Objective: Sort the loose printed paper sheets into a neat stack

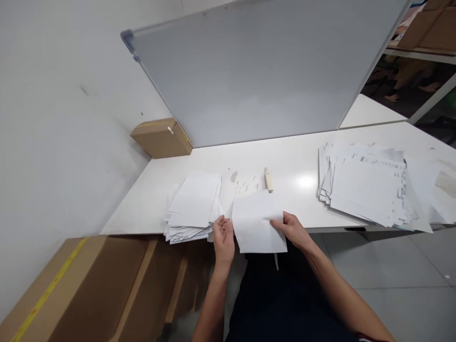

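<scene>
A blank white sheet of paper (256,228) hangs partly over the table's front edge in front of me. My right hand (292,229) pinches its right side, thumb on top and the other fingers underneath. My left hand (224,237) is open, palm turned up and fingers loosely curled. It is between the sheet's left edge and a pile of white papers (195,199); whether it touches either one I cannot tell. A small wooden clothespin-like piece (268,179) lies just beyond the sheet.
At the right of the white table (249,152) is a larger, uneven pile of printed papers (370,190). A whiteboard (256,76) stands along the back. One cardboard box (164,140) sits in the back left corner; taped cartons (85,285) stand on the floor at left.
</scene>
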A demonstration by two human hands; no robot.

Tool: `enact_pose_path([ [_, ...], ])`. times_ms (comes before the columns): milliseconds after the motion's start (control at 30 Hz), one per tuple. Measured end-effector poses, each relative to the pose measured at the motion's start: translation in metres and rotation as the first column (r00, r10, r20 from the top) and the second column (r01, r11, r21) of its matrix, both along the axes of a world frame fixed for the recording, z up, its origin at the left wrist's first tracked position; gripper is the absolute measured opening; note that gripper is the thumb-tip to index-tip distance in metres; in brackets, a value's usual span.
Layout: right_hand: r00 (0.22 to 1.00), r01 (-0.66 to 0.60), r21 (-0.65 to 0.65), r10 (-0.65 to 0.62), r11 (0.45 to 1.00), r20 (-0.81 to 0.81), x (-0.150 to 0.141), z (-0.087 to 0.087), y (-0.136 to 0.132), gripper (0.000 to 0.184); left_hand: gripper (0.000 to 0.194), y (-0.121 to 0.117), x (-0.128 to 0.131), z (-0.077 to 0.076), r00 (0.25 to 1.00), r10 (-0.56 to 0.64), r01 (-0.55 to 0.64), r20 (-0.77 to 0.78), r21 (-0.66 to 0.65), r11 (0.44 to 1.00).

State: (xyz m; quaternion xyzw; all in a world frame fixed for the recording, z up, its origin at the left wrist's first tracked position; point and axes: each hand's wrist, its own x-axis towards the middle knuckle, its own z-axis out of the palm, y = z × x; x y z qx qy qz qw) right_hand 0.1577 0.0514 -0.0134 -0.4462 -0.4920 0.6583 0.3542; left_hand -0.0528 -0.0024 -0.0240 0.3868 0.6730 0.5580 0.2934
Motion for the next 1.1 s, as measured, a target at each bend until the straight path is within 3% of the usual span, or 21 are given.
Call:
enact_pose_path([
  [33, 1.000, -0.021, 0.010, 0.021, 1.000, 0.001, 0.002, 0.002, -0.001, 0.029, 0.046, 0.004, -0.003, 0.004, 0.983, -0.055, 0.065, 0.175, -0.051, 0.997],
  [100, 0.998, -0.066, 0.028, 0.066, 0.997, 0.003, 0.004, 0.004, -0.004, 0.029, 0.049, 0.012, -0.003, 0.012, 0.870, -0.180, 0.241, 0.458, -0.077, 0.967],
  [167, 0.996, -0.094, 0.037, 0.094, 0.995, 0.005, 0.006, 0.005, -0.005, 0.029, 0.046, 0.017, 0.001, 0.018, 0.775, -0.231, 0.317, 0.589, -0.045, 0.947],
  [200, 0.995, -0.097, 0.036, 0.096, 0.995, 0.004, 0.006, 0.006, -0.006, 0.030, 0.043, 0.019, 0.003, 0.021, 0.766, -0.231, 0.308, 0.600, -0.027, 0.951],
  [467, 0.987, 0.163, 0.042, -0.163, 0.986, 0.003, 0.011, 0.007, 0.001, 0.038, 0.033, 0.026, 0.012, 0.022, 0.939, -0.213, 0.211, 0.270, 0.039, 0.977],
  [700, 0.982, 0.165, 0.054, -0.159, 0.985, -0.104, 0.008, 0.014, 0.008, 0.038, 0.034, 0.029, 0.023, 0.044, 0.929, -0.320, 0.308, 0.183, 0.094, 0.947],
  [867, 0.965, 0.242, 0.188, -0.216, 0.952, -0.151, 0.005, 0.032, 0.015, 0.027, 0.027, 0.034, 0.030, 0.059, 0.955, -0.295, 0.287, 0.016, 0.179, 0.941],
  [1000, 0.950, 0.300, 0.305, -0.256, 0.904, -0.177, 0.006, 0.038, 0.024, 0.025, 0.027, 0.040, 0.032, 0.061, 0.964, -0.261, 0.265, -0.050, 0.264, 0.928],
  [1100, 0.956, 0.284, 0.378, -0.232, 0.881, -0.177, 0.007, 0.036, 0.028, 0.017, 0.026, 0.043, 0.031, 0.058, 0.948, -0.305, 0.318, -0.090, 0.292, 0.902],
])
